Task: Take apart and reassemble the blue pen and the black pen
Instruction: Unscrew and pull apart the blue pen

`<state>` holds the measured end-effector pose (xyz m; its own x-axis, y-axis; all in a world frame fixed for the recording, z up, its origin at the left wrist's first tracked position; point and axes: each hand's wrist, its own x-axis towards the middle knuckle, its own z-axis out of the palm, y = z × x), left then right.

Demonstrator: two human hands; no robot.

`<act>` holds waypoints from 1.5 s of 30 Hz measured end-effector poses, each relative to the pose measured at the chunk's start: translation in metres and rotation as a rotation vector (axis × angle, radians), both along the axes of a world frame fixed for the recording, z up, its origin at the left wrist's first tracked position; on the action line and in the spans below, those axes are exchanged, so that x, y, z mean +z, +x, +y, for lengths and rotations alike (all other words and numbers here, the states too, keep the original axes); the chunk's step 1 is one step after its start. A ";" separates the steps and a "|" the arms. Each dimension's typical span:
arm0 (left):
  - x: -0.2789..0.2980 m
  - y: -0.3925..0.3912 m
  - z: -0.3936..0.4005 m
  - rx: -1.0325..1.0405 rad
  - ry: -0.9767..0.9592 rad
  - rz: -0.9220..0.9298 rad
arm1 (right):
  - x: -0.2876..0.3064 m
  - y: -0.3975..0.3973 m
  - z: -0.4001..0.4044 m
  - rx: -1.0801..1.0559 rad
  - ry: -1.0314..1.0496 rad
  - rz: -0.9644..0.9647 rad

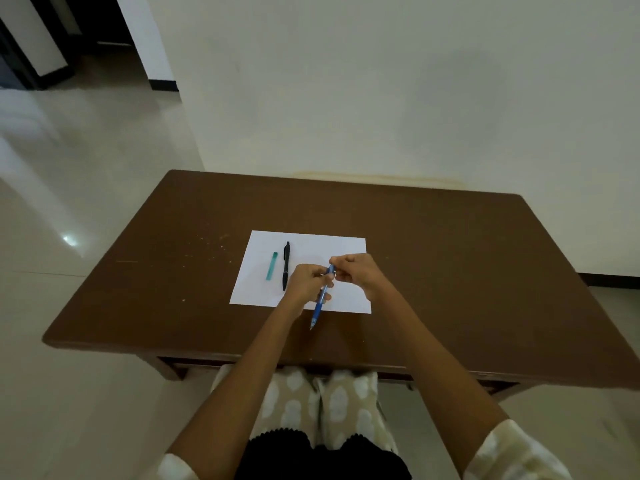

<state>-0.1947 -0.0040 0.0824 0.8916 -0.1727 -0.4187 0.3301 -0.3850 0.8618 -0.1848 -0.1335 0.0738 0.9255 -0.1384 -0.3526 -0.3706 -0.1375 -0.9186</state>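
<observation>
The blue pen (318, 308) is held above the white paper (346, 299), its tip pointing down toward me. My left hand (306, 280) grips its barrel around the middle. My right hand (356, 273) pinches the pen's upper end between its fingertips. The black pen (286, 266) lies whole on the left part of the paper, pointing away from me. A small teal cap-like piece (272, 270) lies just left of the black pen, apart from it.
The paper lies in the middle of a brown wooden table (450, 271), which stands against a pale wall. Tiled floor runs along the left. My knees sit under the near table edge.
</observation>
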 end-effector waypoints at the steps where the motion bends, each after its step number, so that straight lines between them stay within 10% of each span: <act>1: 0.004 0.000 0.000 -0.031 0.007 0.015 | 0.002 -0.001 -0.003 0.016 -0.007 0.009; 15: -0.022 0.055 0.005 -0.039 0.077 0.008 | -0.015 0.058 -0.011 -0.037 0.068 0.007; 29: -0.067 0.073 0.009 0.157 -0.051 0.002 | -0.077 0.120 -0.003 0.145 -0.687 -0.237; 45: -0.051 0.059 -0.008 0.046 -0.053 -0.010 | -0.045 0.048 -0.012 -0.019 -0.120 -0.035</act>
<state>-0.1353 -0.0125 0.0312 0.9031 -0.1531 -0.4011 0.3377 -0.3235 0.8839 -0.1372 -0.1456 0.0288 0.9335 -0.1956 -0.3004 -0.3426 -0.2400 -0.9083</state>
